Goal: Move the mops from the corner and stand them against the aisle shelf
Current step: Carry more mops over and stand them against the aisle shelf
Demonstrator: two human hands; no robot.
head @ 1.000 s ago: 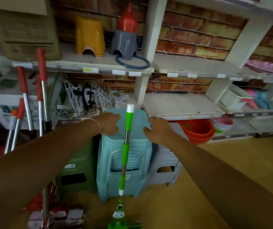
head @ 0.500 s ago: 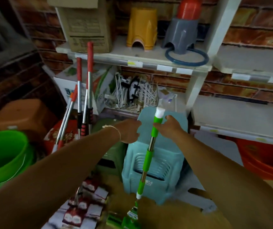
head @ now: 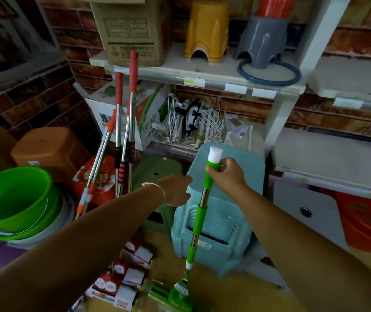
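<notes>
Since the earlier frame the right hand point(head: 227, 176) has closed its grip around the green mop point(head: 199, 216) just below its white cap, where before it only rested on the stool top; the view has also swung left toward the corner. Nearest, the mop's green head sits on the floor by red-and-white packets point(head: 121, 280), its handle standing nearly upright in front of the stacked teal stools point(head: 222, 224). Beside it the left hand point(head: 176, 190), wearing a thin bracelet, hovers with fingers curled and nothing held. Farther left sits a green bucket point(head: 11, 199). Beyond, the red-handled mops point(head: 125, 131) lean in the corner against the white shelf point(head: 202, 75), which carries a cardboard box point(head: 132, 30).
</notes>
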